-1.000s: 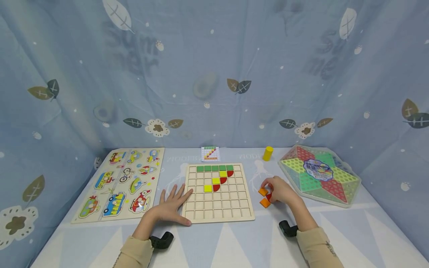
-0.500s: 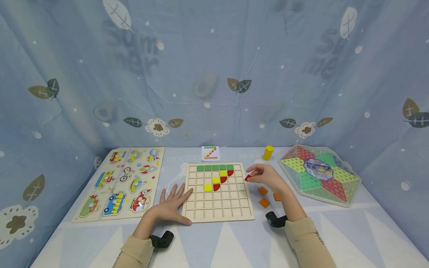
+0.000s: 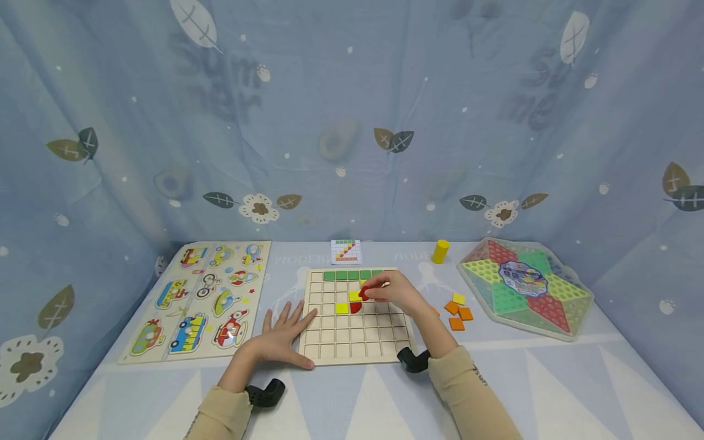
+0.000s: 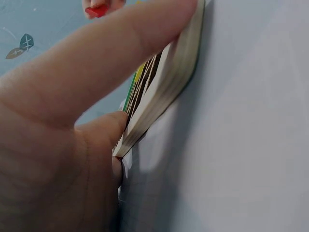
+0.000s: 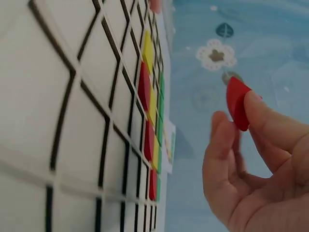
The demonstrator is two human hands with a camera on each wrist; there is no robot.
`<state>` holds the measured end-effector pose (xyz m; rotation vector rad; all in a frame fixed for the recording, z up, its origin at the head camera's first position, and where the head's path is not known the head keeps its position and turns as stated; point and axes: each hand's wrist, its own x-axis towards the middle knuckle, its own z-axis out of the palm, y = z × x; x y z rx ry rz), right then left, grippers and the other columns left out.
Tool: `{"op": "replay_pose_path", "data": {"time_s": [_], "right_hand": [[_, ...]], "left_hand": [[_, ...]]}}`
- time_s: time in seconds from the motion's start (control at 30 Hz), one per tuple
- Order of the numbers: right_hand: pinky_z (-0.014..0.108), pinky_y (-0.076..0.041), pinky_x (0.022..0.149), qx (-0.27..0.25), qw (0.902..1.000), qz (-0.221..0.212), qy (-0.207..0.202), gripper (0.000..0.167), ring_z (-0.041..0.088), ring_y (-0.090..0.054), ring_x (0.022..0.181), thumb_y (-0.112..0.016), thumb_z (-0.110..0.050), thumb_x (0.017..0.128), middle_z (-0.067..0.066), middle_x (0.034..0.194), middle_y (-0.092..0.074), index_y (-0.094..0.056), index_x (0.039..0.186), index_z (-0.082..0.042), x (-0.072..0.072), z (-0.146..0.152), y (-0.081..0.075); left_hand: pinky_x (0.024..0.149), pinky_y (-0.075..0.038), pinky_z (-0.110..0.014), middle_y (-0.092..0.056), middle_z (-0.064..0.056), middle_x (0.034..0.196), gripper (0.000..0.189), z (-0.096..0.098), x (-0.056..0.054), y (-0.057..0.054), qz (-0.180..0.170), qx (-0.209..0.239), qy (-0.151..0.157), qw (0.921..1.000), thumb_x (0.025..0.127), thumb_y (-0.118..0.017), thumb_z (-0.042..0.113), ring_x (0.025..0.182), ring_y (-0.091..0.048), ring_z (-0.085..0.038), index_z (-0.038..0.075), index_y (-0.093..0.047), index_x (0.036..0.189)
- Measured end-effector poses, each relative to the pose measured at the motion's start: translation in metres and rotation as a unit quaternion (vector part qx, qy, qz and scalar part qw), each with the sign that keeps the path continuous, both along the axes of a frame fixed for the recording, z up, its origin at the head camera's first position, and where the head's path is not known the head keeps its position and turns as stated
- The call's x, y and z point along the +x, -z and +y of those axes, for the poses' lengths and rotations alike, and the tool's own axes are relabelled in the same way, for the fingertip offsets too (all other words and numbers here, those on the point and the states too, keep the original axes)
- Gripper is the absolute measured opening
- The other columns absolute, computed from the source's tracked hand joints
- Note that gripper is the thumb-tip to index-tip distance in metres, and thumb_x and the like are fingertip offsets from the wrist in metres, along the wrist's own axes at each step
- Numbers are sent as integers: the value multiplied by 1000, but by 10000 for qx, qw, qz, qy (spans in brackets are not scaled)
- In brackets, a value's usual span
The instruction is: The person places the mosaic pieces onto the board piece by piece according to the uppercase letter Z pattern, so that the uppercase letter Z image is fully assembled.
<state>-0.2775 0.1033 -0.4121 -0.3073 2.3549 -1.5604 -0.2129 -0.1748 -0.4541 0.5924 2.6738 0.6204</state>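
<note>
- The right hand pinches a red tile with one curved edge between thumb and fingertips, its other fingers loosely bent; the right wrist view shows that tile held clear of the board.
- That hand is above the upper middle of a wooden grid board, hiding part of the tiles there (the right wrist view shows them better).
- The left hand is spread wide with straight fingers, grasping nothing; it rests against the board's left edge, thumb by the near left corner.
- In the grid, green square tiles line the far row, and yellow square tiles step diagonally below, each with a red quarter-circle tile on its right.
- Right of the board, orange square tiles lie loosely grouped (one is partly covered by the wrist) with a yellow square among them.
- Just beyond the board lies a small pattern card; a yellow cylinder stands farther right.
- A vehicle picture puzzle lies at the left, a clear-lidded Chinese checkers case at the right.
</note>
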Motion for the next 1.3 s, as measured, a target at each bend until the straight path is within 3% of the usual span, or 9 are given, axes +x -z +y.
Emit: {"op": "replay_pose_path", "data": {"time_s": [0.1,0.23,0.37,0.47,0.6,0.93,1.17,1.3], "right_hand": [[37,-55,75,149,9996,-21,-243,16,27,-63,81,-64,-2,84,10,94,-65,-68,99,3,3,-15,3],[26,-52,66,814,9953,110,-506,14,16,-60,74,-61,0,86,7,93,-67,-71,96,-2,8,-31,9],[21,-42,55,1670,9821,542,-681,9,12,-51,63,-65,-4,84,2,83,-65,-71,89,-7,11,-41,15],[22,-41,52,1969,9747,806,-684,3,11,-49,58,-70,-7,80,-1,73,-61,-68,80,-9,13,-47,19],[22,-40,52,2268,9662,1073,-589,11,11,-49,58,-74,-9,77,-4,67,-58,-65,71,-11,14,-53,20],[24,-43,55,2953,9438,1405,-475,17,11,-50,60,-78,-13,73,-5,64,-59,-65,63,-13,18,-63,16],[24,-40,51,3214,9352,1435,-396,19,12,-49,58,-78,-15,72,-5,60,-56,-63,61,-13,19,-65,13],[24,-40,51,3093,9393,1441,-344,20,12,-49,59,-79,-18,72,-5,64,-56,-61,63,-14,19,-61,14]], "left_hand": [[101,13,-67,-1,-20,154,108,0,0,0,1,-9,6,10000,65,-73,57,138,9,-44,12,-20,148],[101,12,-67,-1,-20,153,108,0,0,0,3,3,15,10000,65,-74,57,138,9,-44,12,-20,148],[101,12,-67,-1,-20,153,108,0,0,1,11,-12,9,10000,65,-74,56,138,9,-44,13,-21,148],[100,12,-67,-2,-20,153,107,0,0,2,25,-2,9,10000,65,-74,56,138,8,-44,13,-21,148],[100,13,-67,-2,-21,153,107,-1,0,2,27,49,12,10000,65,-75,56,137,8,-45,13,-21,148],[101,12,-67,-1,-19,154,107,1,-2,1,46,-6,-4,10000,65,-74,57,138,9,-43,13,-22,148],[101,12,-67,-2,-19,154,107,1,-2,0,31,1,-9,10000,65,-74,57,138,9,-44,13,-22,148],[100,13,-67,-2,-20,154,107,-1,-2,2,37,20,18,10000,66,-74,57,138,9,-44,13,-22,148]]}}
